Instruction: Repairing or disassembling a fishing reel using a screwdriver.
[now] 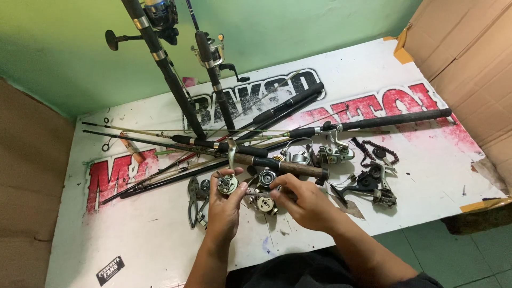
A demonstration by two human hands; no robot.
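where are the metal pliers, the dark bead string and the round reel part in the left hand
grey metal pliers (193, 201), head view, on the handles left of the left hand
dark brown bead string (380, 149), head view, on its loop
round silver reel part (228, 184), head view, on its face, at the fingertips

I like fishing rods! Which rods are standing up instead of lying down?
The two black rods with reels at the back left lean upright against the green wall; the rest lie flat on the table.

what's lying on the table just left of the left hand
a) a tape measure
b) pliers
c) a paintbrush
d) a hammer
b: a pair of pliers lies flat on the white table beside the left hand, which holds a small round reel part.
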